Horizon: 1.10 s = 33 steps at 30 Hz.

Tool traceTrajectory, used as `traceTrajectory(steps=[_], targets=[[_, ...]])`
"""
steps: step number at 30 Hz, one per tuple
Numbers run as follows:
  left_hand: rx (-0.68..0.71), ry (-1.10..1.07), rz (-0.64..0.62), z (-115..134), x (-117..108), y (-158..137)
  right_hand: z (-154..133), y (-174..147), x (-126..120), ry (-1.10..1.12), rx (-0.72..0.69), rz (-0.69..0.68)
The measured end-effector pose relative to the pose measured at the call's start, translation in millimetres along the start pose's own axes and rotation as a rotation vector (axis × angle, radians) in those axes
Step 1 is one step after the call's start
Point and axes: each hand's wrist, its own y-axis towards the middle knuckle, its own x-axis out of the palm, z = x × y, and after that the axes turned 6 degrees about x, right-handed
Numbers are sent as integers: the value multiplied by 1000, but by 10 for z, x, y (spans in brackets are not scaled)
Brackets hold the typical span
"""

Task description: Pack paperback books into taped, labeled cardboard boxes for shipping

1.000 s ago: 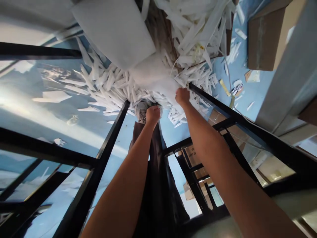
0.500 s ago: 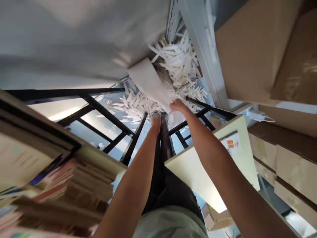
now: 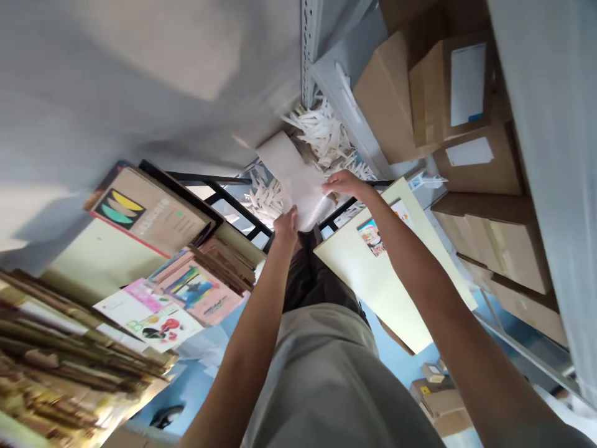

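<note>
A long white sheet [image 3: 284, 158], thin and soft-looking, stretches from the wall side towards my body. At its near left edge my left hand [image 3: 286, 223] is closed, with the sheet pinched by the thumb. My right hand [image 3: 346, 183] grips the right edge a little farther off. The near end between my hands looks glossy and bunched. Behind and beneath it lies a heap of loose white strips [image 3: 321, 132], partly covered by the sheet.
Black metal frames [image 3: 237, 205] flank the heap. To my right stand a pale board [image 3: 392, 267] and cardboard boxes [image 3: 508, 239] on a rack. Flat printed boxes [image 3: 140, 208] and stacked cardboard [image 3: 60, 354] fill the left. A grey wall [image 3: 153, 81] rises ahead.
My left hand has come up from low between the frames onto the sheet's edge. The sheet's near end is lifted closer to me. My view has shifted, showing more boxes on both sides.
</note>
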Motion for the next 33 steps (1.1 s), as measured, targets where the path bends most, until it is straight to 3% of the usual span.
traceTrajectory(steps=[5, 10, 14, 17, 20, 26, 30, 33], targets=[[156, -17, -50, 158, -319, -543, -250, -595, -229, 132, -40, 78], [381, -86, -198, 277, -580, -1131, -426, -1424, -447, 262, -134, 208], [477, -79, -318, 409, -771, -1643, -454, -2108, -591, 289, -116, 117], [454, -53, -411, 428, -887, -1972, -387, -2493, -670, 212, -78, 114], [344, -55, -508, 365, -943, -2200, -270, -2783, -737, 183, -67, 207], [256, -11, -572, 96, -871, -2408, 126, -3338, -844, 91, -22, 101], [222, 13, -580, -221, -776, -2466, 562, -3748, -879, 93, 14, 184], [220, 33, -566, -533, -696, -2499, 1002, -4056, -886, 62, -21, 121]])
